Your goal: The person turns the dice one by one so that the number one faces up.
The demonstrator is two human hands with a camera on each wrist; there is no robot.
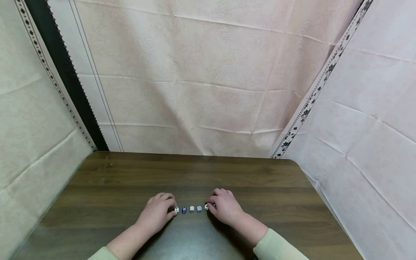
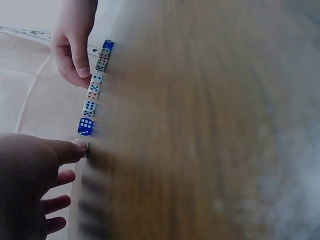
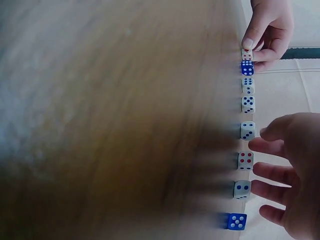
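Observation:
A row of several small dice runs across the wooden table between the two hands. At its left end, the left hand (image 1: 157,213) pinches a white die (image 3: 247,54) with red pips between thumb and fingers. Beside it sits a blue die (image 2: 85,126) with white pips, then white dice, one of them (image 1: 191,208) midway between the hands. The right hand (image 3: 295,165) has its fingers spread loosely behind the row's right part. Its thumb and forefinger are right beside a white die (image 3: 247,130). Past that are a red-pipped die (image 3: 245,161), another white die (image 3: 242,189) and a blue die (image 3: 236,221).
The brown table (image 1: 156,169) has a far edge with rounded corners. Pale patterned cloth (image 1: 211,108) hangs behind it, with more cloth at the left and right sides. A dark strip (image 1: 74,83) runs down the back left corner.

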